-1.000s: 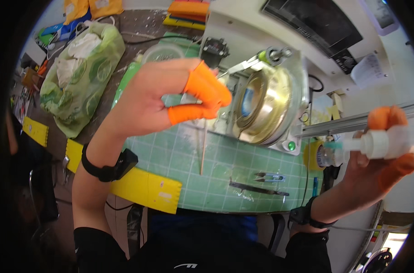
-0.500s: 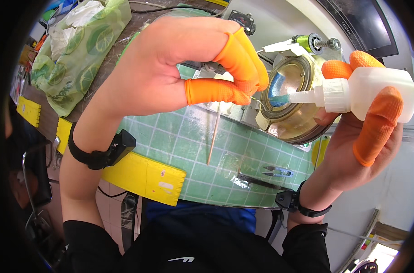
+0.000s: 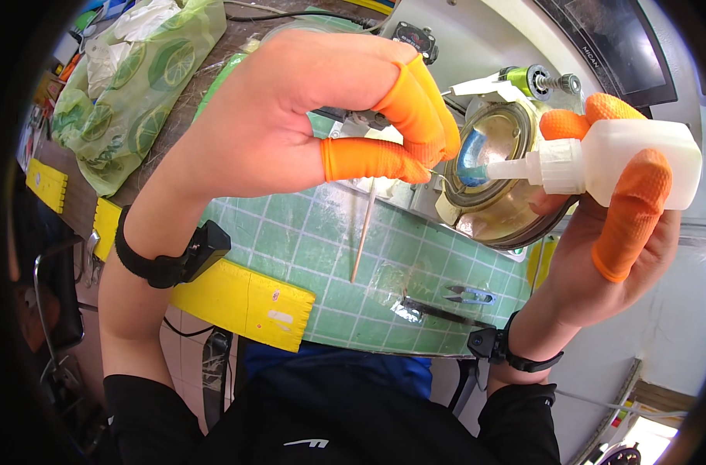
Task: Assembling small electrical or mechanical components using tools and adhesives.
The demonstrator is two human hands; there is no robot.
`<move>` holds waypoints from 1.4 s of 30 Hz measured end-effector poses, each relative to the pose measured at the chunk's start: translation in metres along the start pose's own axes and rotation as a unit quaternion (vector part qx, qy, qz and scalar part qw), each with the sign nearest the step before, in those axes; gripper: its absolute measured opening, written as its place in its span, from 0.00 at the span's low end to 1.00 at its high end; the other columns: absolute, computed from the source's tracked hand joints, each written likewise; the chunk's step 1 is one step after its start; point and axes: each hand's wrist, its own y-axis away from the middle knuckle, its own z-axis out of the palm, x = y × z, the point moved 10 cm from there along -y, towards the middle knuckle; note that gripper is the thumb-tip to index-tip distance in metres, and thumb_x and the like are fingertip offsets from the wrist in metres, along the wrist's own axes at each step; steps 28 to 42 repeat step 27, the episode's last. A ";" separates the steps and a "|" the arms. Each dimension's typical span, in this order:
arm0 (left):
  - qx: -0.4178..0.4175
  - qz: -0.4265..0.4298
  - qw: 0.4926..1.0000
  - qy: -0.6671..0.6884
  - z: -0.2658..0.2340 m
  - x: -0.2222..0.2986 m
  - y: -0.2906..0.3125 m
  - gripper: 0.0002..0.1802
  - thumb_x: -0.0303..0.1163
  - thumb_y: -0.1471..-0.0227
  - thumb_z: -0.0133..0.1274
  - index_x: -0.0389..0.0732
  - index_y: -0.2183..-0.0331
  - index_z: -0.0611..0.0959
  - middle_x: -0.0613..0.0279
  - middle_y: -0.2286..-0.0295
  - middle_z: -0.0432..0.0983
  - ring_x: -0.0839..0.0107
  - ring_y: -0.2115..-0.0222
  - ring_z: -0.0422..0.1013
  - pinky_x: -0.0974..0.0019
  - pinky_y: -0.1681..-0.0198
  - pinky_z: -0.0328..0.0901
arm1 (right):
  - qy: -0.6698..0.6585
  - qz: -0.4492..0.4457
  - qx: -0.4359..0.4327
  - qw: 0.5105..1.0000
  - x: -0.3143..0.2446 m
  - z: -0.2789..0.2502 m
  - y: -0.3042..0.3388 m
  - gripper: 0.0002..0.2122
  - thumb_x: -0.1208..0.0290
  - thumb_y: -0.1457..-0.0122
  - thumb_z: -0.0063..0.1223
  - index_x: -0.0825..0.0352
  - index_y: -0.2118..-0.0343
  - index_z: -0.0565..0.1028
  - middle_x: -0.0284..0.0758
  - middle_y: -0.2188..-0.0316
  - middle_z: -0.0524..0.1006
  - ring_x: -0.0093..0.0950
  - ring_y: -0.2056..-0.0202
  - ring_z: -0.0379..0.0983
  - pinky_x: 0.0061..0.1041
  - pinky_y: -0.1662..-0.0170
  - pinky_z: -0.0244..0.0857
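My left hand [image 3: 329,116], with orange finger cots, is closed in a pinch at the upper middle. A thin wire-like piece [image 3: 438,173] sticks out from the fingertips; most of it is hidden. My right hand [image 3: 628,209], also in orange finger cots, grips a translucent white squeeze bottle [image 3: 640,163] tilted sideways. Its narrow nozzle, bluish at the tip, points left toward the pinched fingers. Behind the tip stands a round metal-rimmed device [image 3: 500,205] with a glassy face and a curved blue band. The nozzle overlaps this face; whether they touch I cannot tell.
A green gridded mat [image 3: 329,248] bears a thin wooden stick [image 3: 362,236], small blue thread snips [image 3: 471,294] and dark tweezers [image 3: 442,311]. Yellow strips [image 3: 244,302] line the front edge. A lime-patterned plastic bag [image 3: 136,101] lies far left; a dark screen [image 3: 612,50] stands far right.
The squeeze bottle and my right hand have shifted slightly left, bringing the nozzle a little closer to my left fingertips. My left hand keeps its pinch and has barely moved.
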 end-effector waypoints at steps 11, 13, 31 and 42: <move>-0.012 -0.021 1.000 -0.015 0.007 0.000 -0.010 0.08 0.21 0.57 0.67 0.38 0.71 0.84 0.58 0.70 0.81 0.62 0.68 0.77 0.44 0.43 0.69 | -0.015 0.059 -0.006 0.998 -0.022 -0.023 0.019 0.27 0.48 0.30 0.41 0.77 0.55 0.70 0.50 0.72 0.77 0.28 0.88 0.64 0.25 0.86 0.60; -0.020 -0.023 0.999 -0.015 0.004 0.001 -0.009 0.07 0.24 0.54 0.66 0.38 0.73 0.82 0.57 0.71 0.80 0.61 0.68 0.76 0.38 0.42 0.66 | 0.053 0.026 0.023 0.998 -0.025 -0.079 0.032 0.24 0.52 0.29 0.41 0.76 0.56 0.70 0.49 0.68 0.77 0.27 0.84 0.66 0.21 0.82 0.61; -0.006 -0.018 0.996 0.087 0.007 0.000 -0.012 0.09 0.29 0.50 0.67 0.40 0.66 0.85 0.61 0.63 0.83 0.65 0.60 0.78 0.62 0.55 0.71 | 0.243 0.234 0.060 0.939 0.106 -0.391 0.158 0.20 0.63 0.31 0.45 0.70 0.41 0.72 0.44 0.45 0.76 0.35 0.45 0.72 0.36 0.43 0.66; -0.006 -0.018 0.996 0.087 0.007 0.000 -0.012 0.09 0.29 0.50 0.67 0.40 0.66 0.85 0.61 0.63 0.83 0.65 0.60 0.78 0.62 0.55 0.71 | 0.243 0.234 0.060 0.939 0.106 -0.391 0.158 0.20 0.63 0.31 0.45 0.70 0.41 0.72 0.44 0.45 0.76 0.35 0.45 0.72 0.36 0.43 0.66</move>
